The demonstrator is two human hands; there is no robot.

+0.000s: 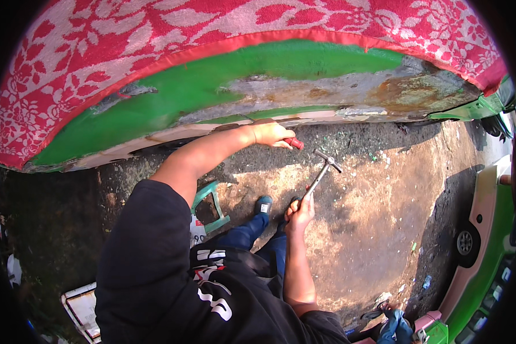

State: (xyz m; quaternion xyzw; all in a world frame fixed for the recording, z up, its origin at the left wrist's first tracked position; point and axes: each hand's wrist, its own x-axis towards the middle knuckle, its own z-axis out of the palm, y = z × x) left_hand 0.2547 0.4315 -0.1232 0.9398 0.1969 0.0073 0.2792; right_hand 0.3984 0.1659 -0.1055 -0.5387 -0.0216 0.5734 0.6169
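Note:
My left hand (269, 135) is closed around a red-handled screwdriver (294, 143). Its thin shaft points toward the lower edge of a green vehicle body panel (195, 83); I cannot tell whether the tip touches. Large parts of that panel are scraped to grey metal and brown rust, with a pinkish strip along the bottom. In my right hand (301, 213), closed on the handle, is a metal hammer (327, 163). The hammer's head is raised, apart from the screwdriver handle and a little to its right.
A red and pink floral cloth (223, 20) drapes over the vehicle. Behind my left arm stands a green plastic stool (209, 209). At the right is another green and pink vehicle (484, 229). A person in jeans (394, 325) is near the lower right. Debris dots the rough ground (372, 229).

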